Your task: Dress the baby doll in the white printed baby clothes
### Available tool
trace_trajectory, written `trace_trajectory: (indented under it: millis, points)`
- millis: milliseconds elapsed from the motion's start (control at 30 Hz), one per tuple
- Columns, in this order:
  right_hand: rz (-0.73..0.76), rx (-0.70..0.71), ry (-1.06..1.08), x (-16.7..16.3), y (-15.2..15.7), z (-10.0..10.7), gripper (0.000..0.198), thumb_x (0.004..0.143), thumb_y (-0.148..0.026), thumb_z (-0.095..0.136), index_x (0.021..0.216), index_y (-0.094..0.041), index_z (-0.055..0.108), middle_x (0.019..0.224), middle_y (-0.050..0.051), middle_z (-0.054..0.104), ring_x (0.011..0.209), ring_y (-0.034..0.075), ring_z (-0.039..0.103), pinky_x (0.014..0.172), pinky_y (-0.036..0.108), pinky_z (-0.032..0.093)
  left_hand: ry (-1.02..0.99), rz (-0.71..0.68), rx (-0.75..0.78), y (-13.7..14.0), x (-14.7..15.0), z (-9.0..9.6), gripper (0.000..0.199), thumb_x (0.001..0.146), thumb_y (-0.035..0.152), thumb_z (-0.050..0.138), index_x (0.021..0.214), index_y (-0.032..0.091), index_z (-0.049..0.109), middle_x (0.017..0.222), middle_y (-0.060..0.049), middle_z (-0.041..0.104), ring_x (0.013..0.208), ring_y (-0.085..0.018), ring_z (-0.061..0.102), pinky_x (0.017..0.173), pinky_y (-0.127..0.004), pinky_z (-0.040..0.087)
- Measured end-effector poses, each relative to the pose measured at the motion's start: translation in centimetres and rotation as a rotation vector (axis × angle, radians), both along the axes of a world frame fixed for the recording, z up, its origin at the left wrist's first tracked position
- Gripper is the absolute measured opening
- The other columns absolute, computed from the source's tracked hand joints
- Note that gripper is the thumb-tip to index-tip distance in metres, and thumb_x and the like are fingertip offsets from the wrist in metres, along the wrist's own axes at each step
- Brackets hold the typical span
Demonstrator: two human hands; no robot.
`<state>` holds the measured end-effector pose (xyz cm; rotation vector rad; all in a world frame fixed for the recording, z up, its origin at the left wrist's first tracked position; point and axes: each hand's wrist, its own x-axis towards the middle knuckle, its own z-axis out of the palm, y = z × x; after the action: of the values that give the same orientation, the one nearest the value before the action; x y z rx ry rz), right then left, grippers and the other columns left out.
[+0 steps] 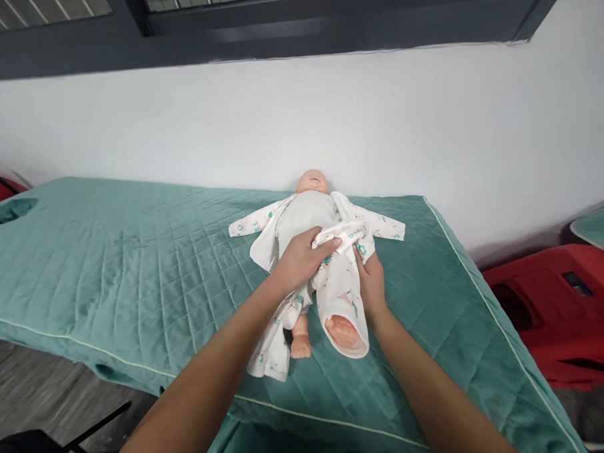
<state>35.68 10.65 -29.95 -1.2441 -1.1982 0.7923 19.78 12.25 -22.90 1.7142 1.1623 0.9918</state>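
Note:
A baby doll [310,216] lies on its back on the green bed cover, its head toward the wall. Its white printed romper [387,226] hangs unfastened at the front, both sleeves spread out sideways. One doll leg is inside a romper leg, with the foot showing at the cuff; the other leg is bare beside the loose romper leg. My left hand [303,256] is closed on bunched romper cloth at the doll's hip. At the outer side of the clothed leg, my right hand [373,287] grips the same cloth, its fingers partly hidden.
The quilted green cover [133,260] spreads over a bed with a face hole [8,210] at the far left. A white wall [227,123] runs behind it, below a dark window frame [323,25]. Red plastic stools [560,309] stand at the right. A black object [31,452] is at the lower left.

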Motion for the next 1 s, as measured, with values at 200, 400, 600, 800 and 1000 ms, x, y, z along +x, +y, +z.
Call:
trace_trajectory:
  millis: [200, 400, 600, 800, 1000]
  points:
    - [-0.002, -0.047, -0.117, 0.6, 1.8, 0.2, 0.045, 0.092, -0.052, 0.054, 0.126, -0.025, 0.063, 0.13, 0.007, 0.067, 0.121, 0.03, 0.057, 0.105, 0.04, 0.04, 0.056, 0.005, 0.018, 1.7, -0.2, -0.2, 0.041, 0.085, 0.057, 0.059, 0.073, 0.019, 0.05, 0.068, 0.004, 0.046, 0.068, -0.013, 0.044, 0.064, -0.025, 0.034]
    - [0.048, -0.08, -0.136, 0.3, 2.0, -1.0, 0.044, 0.095, -0.053, 0.049, 0.126, -0.025, 0.062, 0.126, 0.006, 0.068, 0.122, 0.027, 0.055, 0.104, 0.037, 0.04, -0.036, -0.105, -0.079, 2.7, -2.3, -0.3, 0.038, 0.083, 0.054, 0.064, 0.076, 0.018, 0.057, 0.073, 0.003, 0.048, 0.07, -0.012, 0.044, 0.063, -0.024, 0.033]
    - [0.007, -0.068, -0.115, 0.5, 2.1, -1.8, 0.039, 0.091, -0.056, 0.055, 0.105, -0.021, 0.064, 0.102, 0.003, 0.07, 0.096, 0.023, 0.06, 0.086, 0.035, 0.046, -0.348, -0.219, -0.288, 5.0, -4.3, -1.5, 0.037, 0.077, 0.051, 0.074, 0.082, 0.016, 0.061, 0.073, 0.003, 0.049, 0.063, -0.01, 0.044, 0.058, -0.022, 0.033]
    - [-0.055, -0.025, -0.091, 0.2, 1.6, -1.4, 0.03, 0.086, -0.051, 0.063, 0.085, -0.021, 0.058, 0.078, -0.002, 0.06, 0.077, 0.017, 0.054, 0.072, 0.029, 0.044, -0.608, -0.227, -0.355, 5.9, -4.3, -4.3, 0.034, 0.074, 0.042, 0.08, 0.092, 0.015, 0.068, 0.079, 0.0, 0.059, 0.068, -0.012, 0.053, 0.063, -0.023, 0.041]
    - [0.119, -0.029, -0.11, 0.8, 1.0, 0.3, 0.027, 0.076, -0.04, 0.077, 0.092, -0.024, 0.063, 0.082, -0.003, 0.061, 0.075, 0.015, 0.055, 0.069, 0.026, 0.044, -0.748, -0.192, -0.359, 5.3, -4.6, -4.8, 0.035, 0.073, 0.043, 0.081, 0.091, 0.014, 0.069, 0.081, -0.002, 0.064, 0.069, -0.013, 0.059, 0.065, -0.024, 0.044]
